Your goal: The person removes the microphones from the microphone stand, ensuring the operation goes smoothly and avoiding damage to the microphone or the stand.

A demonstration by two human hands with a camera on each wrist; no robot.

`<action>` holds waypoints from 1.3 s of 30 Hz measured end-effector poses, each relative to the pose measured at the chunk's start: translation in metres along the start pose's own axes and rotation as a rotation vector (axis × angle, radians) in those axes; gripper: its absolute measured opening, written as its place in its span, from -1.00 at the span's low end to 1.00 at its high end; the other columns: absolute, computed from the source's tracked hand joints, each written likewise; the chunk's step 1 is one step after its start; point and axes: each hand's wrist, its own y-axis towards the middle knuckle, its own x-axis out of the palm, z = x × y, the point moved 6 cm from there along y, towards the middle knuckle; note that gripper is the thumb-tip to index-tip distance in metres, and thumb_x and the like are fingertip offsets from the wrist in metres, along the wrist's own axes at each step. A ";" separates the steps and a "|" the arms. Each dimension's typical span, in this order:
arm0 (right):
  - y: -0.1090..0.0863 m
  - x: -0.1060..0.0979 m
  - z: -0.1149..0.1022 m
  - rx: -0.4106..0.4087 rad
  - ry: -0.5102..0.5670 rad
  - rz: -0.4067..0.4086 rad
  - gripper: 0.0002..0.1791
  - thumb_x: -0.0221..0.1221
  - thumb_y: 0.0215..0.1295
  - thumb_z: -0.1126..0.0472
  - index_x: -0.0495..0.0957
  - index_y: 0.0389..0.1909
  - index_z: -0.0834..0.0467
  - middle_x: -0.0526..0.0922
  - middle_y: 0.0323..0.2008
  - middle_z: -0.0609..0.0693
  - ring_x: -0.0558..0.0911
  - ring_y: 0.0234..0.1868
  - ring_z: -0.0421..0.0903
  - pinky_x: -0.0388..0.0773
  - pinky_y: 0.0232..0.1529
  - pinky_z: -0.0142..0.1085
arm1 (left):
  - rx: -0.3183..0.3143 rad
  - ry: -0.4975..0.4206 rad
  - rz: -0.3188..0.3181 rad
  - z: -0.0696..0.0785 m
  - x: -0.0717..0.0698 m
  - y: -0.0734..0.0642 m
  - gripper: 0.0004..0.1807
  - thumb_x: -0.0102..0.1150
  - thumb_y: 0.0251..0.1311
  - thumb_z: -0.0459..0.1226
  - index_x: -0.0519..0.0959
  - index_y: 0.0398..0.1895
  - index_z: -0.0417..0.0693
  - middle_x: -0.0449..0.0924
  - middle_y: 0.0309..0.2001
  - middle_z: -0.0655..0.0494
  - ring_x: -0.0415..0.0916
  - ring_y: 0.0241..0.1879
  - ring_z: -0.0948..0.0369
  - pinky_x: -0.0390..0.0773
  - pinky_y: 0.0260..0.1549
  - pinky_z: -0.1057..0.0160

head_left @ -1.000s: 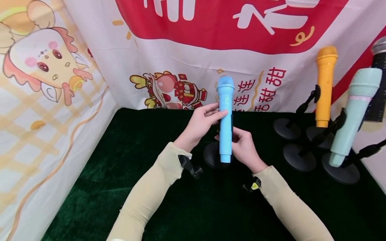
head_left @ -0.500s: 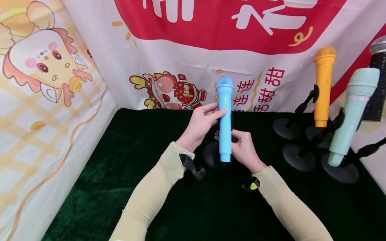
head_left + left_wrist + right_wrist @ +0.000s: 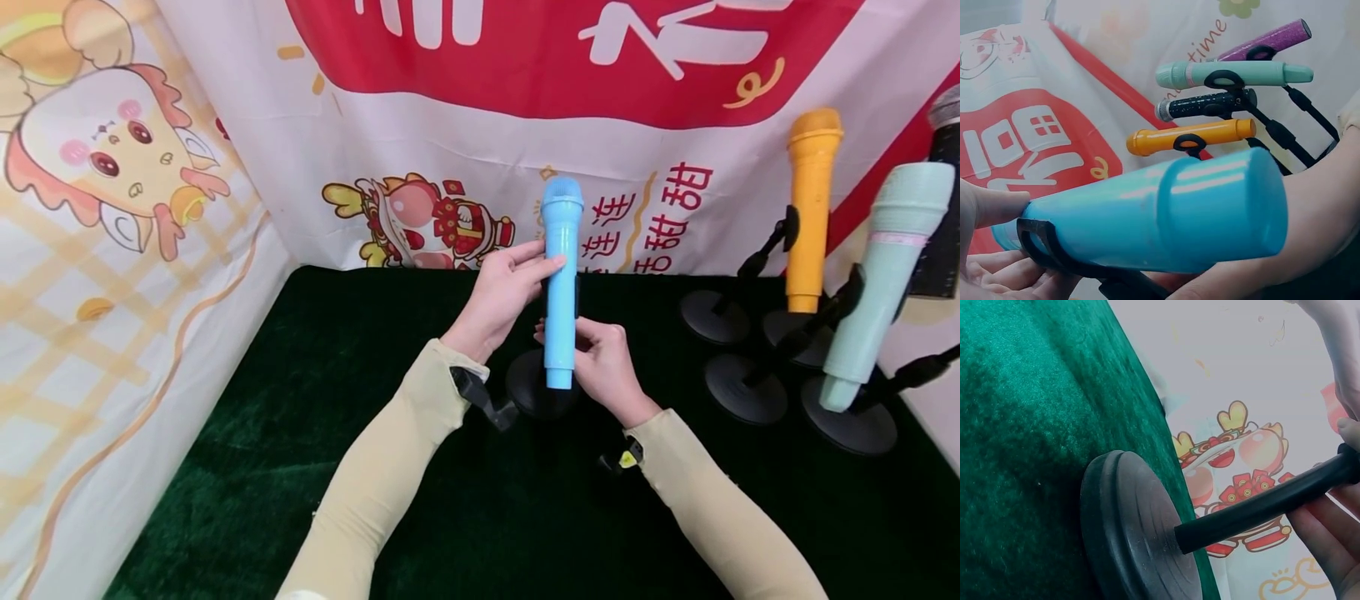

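Observation:
A light blue microphone [image 3: 561, 317] sits in the black clip [image 3: 1038, 240] of a desk stand, grille end up and tilted. My left hand [image 3: 501, 292] grips its upper body, thumb across the front and fingers behind. Lower down, my right hand [image 3: 609, 367] holds the stand's black pole [image 3: 1254, 506] near its upper end, just under the clip; the microphone hides some of those fingers in the head view. The round black base [image 3: 1141, 531] rests on the green cloth.
On the right stand an orange microphone [image 3: 810, 217], a mint green microphone [image 3: 885, 283] and a black microphone [image 3: 941, 225] on stands. A purple microphone [image 3: 1272, 40] shows in the left wrist view. Printed cloth [image 3: 450, 133] hangs behind the green table cover [image 3: 262, 450].
The blue microphone has shifted slightly upward in the head view, and my left hand has moved a little with it. My right hand has stayed at the pole.

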 end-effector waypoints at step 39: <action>-0.004 0.003 0.035 0.024 0.054 -0.034 -0.72 0.32 0.35 0.38 0.69 0.06 0.20 0.76 -0.10 0.15 0.73 -0.01 0.12 0.61 0.05 -0.31 | 0.010 0.109 -0.127 -0.002 -0.012 0.007 -0.34 0.38 0.31 -0.24 0.41 0.45 -0.14 0.62 0.17 0.01 0.58 0.16 0.14 0.51 0.19 0.14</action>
